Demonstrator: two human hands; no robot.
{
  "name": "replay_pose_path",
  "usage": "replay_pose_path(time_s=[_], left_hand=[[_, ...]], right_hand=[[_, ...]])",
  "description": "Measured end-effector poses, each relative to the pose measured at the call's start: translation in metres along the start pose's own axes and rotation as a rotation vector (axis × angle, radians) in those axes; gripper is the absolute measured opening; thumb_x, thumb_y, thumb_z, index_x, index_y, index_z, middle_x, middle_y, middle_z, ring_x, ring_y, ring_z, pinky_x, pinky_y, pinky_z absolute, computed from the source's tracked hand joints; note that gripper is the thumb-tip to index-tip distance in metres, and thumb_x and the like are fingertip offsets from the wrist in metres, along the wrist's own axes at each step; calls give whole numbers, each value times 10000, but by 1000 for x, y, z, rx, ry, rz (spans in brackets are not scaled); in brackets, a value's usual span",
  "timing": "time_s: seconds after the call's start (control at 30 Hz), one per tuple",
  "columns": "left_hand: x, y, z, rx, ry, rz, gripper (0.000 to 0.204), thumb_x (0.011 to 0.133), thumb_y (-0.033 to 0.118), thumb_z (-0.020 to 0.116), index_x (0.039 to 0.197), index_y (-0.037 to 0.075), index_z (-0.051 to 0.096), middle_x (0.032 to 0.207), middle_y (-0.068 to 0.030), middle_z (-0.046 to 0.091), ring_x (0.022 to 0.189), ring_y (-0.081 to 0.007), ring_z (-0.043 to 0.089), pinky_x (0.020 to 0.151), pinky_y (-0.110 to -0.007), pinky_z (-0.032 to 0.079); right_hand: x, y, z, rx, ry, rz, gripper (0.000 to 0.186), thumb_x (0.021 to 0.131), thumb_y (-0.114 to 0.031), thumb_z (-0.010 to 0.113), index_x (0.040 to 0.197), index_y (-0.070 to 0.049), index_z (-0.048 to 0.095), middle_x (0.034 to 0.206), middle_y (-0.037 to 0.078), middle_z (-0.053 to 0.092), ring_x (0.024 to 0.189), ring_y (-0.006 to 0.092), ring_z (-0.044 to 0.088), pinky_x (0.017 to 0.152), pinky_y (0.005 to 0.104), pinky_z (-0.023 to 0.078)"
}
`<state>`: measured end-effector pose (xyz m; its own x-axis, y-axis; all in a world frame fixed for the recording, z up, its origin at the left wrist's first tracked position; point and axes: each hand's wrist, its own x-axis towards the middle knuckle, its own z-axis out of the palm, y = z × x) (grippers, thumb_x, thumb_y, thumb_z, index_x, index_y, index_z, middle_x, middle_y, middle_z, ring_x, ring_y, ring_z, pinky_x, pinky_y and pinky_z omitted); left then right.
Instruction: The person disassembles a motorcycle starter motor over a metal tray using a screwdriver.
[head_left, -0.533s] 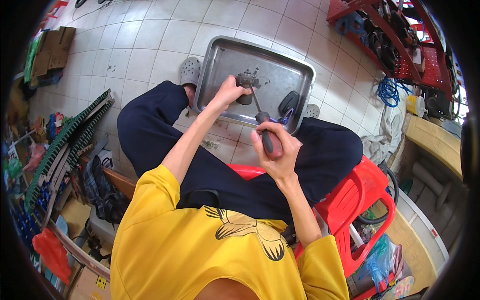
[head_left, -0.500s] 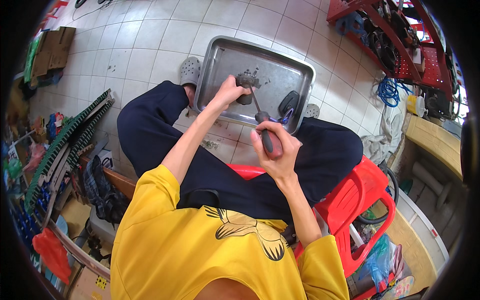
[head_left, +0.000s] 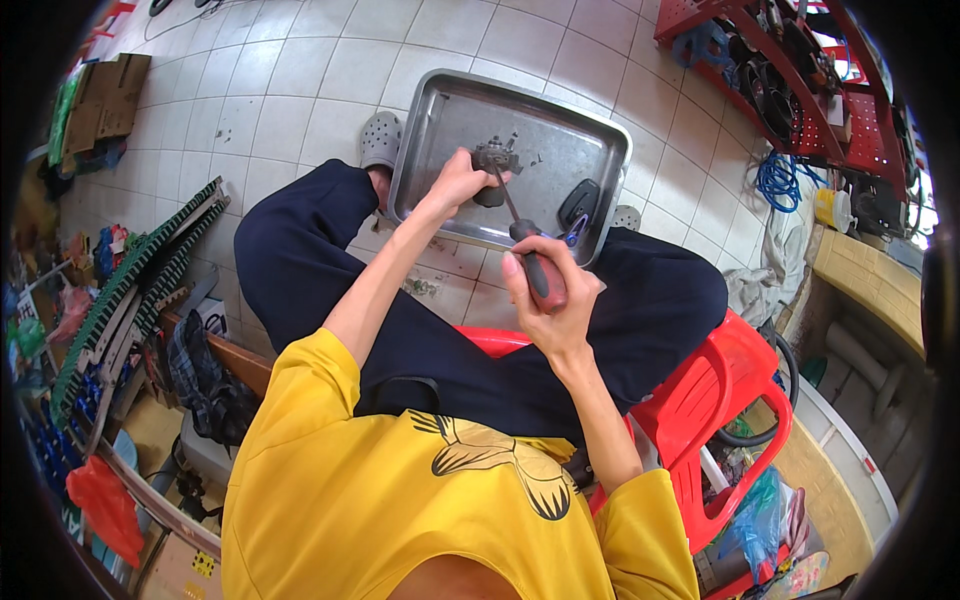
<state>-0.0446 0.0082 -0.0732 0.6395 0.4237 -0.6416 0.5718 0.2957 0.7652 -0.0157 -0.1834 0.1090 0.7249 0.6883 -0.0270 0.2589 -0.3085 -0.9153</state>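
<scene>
My left hand is closed round a small dark metal part that looks like a carburetor, holding it over the left half of a shallow metal tray. In my right hand is a screwdriver with a red and dark grey handle. Its shaft slants up and left to the metal part, where the tip meets it near my left fingers; the exact contact is hidden. A black rounded cover lies in the tray's right side, next to a blue-handled tool partly behind my right hand.
The tray stands on white floor tiles between my feet. A red plastic chair is under and beside me. A red rack with parts stands at far right, by a coiled blue cable. Green-edged strips lean at left.
The screwdriver handle has turned slightly in my right hand, its grey and red stripes showing differently. My left hand and the metal part have hardly moved.
</scene>
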Motion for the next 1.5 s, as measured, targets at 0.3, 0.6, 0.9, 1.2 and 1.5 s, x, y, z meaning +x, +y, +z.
replay_pose_path(time_s=[0.3,0.6,0.9,1.2,1.5], left_hand=[[-7,5,4,0,89,66,551,742,209,874,1067,-129,583,1023,-205,706,915,-228,675,849,-351,534],[4,-8,8,12,101,64,587,732,250,893,1057,-131,586,1032,-223,701,929,-232,682,828,-340,547],[1,-8,4,-87,88,81,571,719,199,889,1077,-136,596,1023,-215,704,921,-237,690,789,-366,561],[-10,14,2,68,75,-6,705,705,261,904,1159,-137,540,1145,-256,675,1027,-268,683,849,-380,557],[-16,17,2,51,80,-4,699,725,277,905,1158,-133,541,1155,-263,675,1060,-279,677,891,-374,545]], right_hand=[[21,-2,-11,-141,61,-150,260,803,-214,862,979,-80,725,776,89,701,681,213,719,640,298,546],[72,-22,-34,-137,-54,-328,312,699,-57,899,928,-25,690,974,88,728,858,199,719,751,312,562],[103,-41,-32,-184,-234,-407,442,735,-72,885,1140,-75,708,952,54,729,734,144,674,629,256,526],[110,-19,-14,-31,-128,-431,347,770,-11,850,1015,-50,607,1014,75,735,799,171,712,679,275,555],[107,-11,-38,-24,-301,-441,391,732,-33,853,1071,-93,668,925,63,679,832,271,688,685,317,548]])
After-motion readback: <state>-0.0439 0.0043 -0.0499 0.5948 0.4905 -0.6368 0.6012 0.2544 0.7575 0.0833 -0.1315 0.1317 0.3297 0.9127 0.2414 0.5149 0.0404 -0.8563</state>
